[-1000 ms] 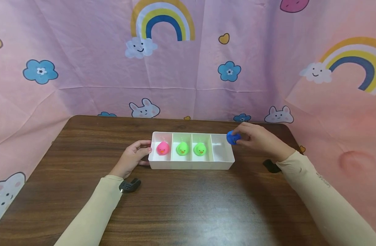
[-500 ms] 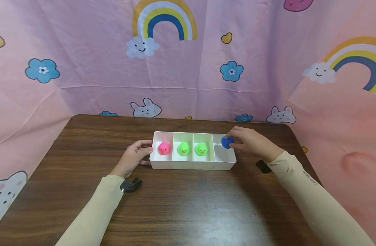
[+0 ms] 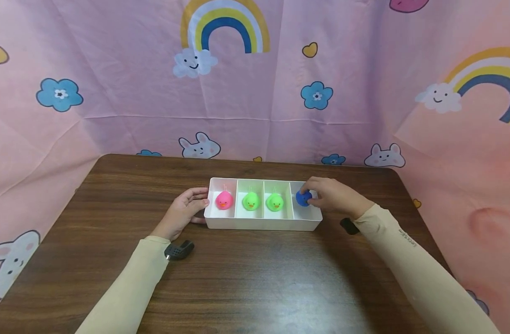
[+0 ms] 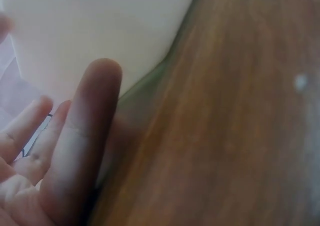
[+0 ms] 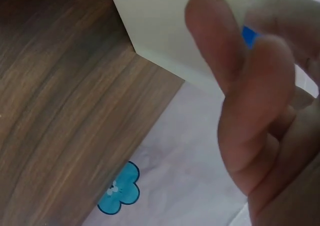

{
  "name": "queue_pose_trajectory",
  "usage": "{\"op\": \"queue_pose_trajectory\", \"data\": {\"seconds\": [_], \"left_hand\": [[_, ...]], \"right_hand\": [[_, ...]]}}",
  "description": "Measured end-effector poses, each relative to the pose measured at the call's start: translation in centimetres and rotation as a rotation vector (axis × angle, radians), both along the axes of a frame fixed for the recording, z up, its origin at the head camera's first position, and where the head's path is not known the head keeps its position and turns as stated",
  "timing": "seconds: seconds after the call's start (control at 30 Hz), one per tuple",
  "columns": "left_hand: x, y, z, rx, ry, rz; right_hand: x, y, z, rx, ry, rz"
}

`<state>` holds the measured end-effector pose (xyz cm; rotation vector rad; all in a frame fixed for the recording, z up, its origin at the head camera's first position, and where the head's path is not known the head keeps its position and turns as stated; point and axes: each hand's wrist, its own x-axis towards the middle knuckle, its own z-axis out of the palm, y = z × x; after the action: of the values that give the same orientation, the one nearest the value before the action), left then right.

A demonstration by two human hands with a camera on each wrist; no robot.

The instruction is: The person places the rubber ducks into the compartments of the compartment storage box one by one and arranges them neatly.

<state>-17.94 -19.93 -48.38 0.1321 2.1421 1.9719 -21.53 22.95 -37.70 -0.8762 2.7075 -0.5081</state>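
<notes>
A white tray point(image 3: 263, 224) with a row of several compartments stands on the table. From the left, its first compartments hold a pink toy duck point(image 3: 224, 200), a green toy duck point(image 3: 251, 201) and a second green toy duck point(image 3: 274, 202). At the right end, my right hand point(image 3: 338, 195) pinches a blue toy duck point(image 3: 303, 198) inside the last compartment. My left hand point(image 3: 184, 211) rests against the tray's left end, fingers fairly straight. The left wrist view shows a finger point(image 4: 87, 121) against the end wall. In the right wrist view, fingers mostly hide the blue duck point(image 5: 248, 36).
The brown wooden table point(image 3: 238, 278) extends around the tray. Behind it hangs a pink and purple printed cloth point(image 3: 255, 93). Dark wrist devices show beneath the left sleeve point(image 3: 134, 273) and the right sleeve point(image 3: 397, 241).
My right hand has moved left and down, carrying the blue toy duck from the tray's right rim into the last compartment. The left hand stays at the tray's left end.
</notes>
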Motion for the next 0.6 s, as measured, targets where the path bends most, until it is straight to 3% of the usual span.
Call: {"op": "queue_pose_trajectory", "data": {"seconds": [0.3,0.6], "left_hand": [[-0.2,0.0,-0.4,-0.026,-0.007,0.002],[0.0,-0.1,-0.4,-0.035,-0.004,0.004]], "right_hand": [[-0.5,0.1,-1.3,0.023,0.012,0.044],[-0.3,-0.3,-2.0,0.046,-0.034,0.026]]}}
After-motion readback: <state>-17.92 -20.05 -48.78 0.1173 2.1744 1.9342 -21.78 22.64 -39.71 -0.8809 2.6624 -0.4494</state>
